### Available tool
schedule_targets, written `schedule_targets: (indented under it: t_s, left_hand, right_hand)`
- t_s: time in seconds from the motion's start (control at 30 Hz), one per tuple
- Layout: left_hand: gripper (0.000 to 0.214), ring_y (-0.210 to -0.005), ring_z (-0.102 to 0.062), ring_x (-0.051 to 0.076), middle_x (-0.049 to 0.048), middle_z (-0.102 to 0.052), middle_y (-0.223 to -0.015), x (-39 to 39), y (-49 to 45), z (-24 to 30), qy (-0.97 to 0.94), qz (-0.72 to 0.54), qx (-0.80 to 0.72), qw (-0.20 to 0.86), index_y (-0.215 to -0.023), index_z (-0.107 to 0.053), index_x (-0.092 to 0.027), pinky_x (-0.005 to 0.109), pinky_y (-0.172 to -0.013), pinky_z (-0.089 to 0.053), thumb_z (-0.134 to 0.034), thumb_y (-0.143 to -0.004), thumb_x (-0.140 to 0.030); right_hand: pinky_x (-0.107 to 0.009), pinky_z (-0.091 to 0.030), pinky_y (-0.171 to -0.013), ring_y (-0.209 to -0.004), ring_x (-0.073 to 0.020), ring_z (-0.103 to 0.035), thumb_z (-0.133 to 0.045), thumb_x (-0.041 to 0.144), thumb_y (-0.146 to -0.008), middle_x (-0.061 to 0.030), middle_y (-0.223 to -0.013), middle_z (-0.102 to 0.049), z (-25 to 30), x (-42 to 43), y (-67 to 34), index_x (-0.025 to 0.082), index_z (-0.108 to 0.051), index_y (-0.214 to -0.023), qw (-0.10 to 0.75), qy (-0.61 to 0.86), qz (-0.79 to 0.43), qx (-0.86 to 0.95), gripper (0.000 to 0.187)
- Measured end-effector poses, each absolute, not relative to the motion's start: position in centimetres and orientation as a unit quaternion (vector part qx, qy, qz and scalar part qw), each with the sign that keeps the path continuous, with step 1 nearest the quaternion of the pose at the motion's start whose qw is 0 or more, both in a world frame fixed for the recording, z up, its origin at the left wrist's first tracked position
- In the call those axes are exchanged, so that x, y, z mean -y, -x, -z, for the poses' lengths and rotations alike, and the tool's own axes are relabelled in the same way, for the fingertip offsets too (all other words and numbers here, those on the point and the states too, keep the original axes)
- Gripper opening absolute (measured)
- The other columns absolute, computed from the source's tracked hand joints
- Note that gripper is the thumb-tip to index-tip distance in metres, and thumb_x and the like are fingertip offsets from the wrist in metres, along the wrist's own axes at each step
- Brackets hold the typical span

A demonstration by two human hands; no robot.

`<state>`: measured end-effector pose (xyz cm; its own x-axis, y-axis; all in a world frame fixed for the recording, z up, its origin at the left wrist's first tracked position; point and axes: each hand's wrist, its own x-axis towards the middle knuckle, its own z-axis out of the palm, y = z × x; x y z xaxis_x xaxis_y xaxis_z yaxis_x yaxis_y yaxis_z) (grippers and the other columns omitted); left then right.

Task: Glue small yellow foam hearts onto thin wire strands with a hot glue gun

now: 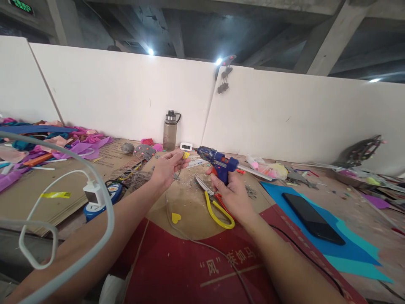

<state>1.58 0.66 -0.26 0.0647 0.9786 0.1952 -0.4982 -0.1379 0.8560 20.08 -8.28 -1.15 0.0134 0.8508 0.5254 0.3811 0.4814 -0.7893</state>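
Note:
My right hand (232, 190) grips a blue hot glue gun (218, 160) by its handle, the nozzle pointing left. Facing the nozzle, my left hand (169, 168) pinches a small yellow piece (186, 155) and a thin grey wire that hangs down from the fingers. A yellow heart-shaped cutout (176, 218) lies on the cardboard (190, 207) below. Beneath my right hand are scissors with yellow handles (218, 213), their blades partly spread. Something with red handles lies beside them, partly covered by my hand.
A water bottle (170, 133) and a small white digital display (186, 146) stand by the white partition (126, 93). On the right, a black phone (313, 217) rests on blue sheets (351, 249). Coloured scraps (79, 143) and a blue power strip (98, 207) lie left; a white cable (109, 198) crosses close by.

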Motion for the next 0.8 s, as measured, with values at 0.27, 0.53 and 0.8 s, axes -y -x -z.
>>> schedule_targets:
  t_s: [0.27, 0.53, 0.8]
  left_hand:
    - [0.020, -0.069, -0.069, 0.014, 0.0049, -0.069, -0.076, 0.2, -1.8, -0.3, -0.434, -0.634, -0.281, 0.575, -0.078, -0.065, -0.013, 0.024, -0.067, -0.055, -0.075, -0.069, -0.028]
    - [0.027, -0.069, -0.068, 0.014, 0.0038, -0.070, -0.077, 0.7, -2.2, -0.5, -0.451, -0.635, -0.282, 0.561, -0.073, -0.064, -0.014, 0.026, -0.071, -0.055, -0.080, -0.063, -0.035]
    - [0.026, -0.068, -0.067, 0.012, 0.0016, -0.069, -0.076, 0.9, -2.4, -0.3, -0.471, -0.635, -0.278, 0.545, -0.071, -0.066, -0.015, 0.025, -0.070, -0.054, -0.079, -0.064, -0.036]
  right_hand:
    - [-0.039, -0.046, -0.084, -0.090, -0.0234, -0.061, -0.048, 0.041, -0.091, -0.0083, -0.099, -0.068, 1.3, 8.4, -19.8, 0.019, -0.058, -0.101, 0.495, 0.479, -0.112, 0.716, 0.025]
    - [-0.043, -0.047, -0.087, -0.096, -0.0257, -0.061, -0.045, 0.042, -0.092, -0.0114, -0.102, -0.068, 1.8, 8.2, -19.8, 0.019, -0.058, -0.101, 0.472, 0.496, -0.074, 0.725, 0.028]
    - [-0.046, -0.047, -0.089, -0.099, -0.0275, -0.061, -0.045, 0.044, -0.091, -0.0131, -0.105, -0.068, 1.9, 8.1, -19.6, 0.018, -0.060, -0.099, 0.469, 0.504, -0.071, 0.722, 0.031]
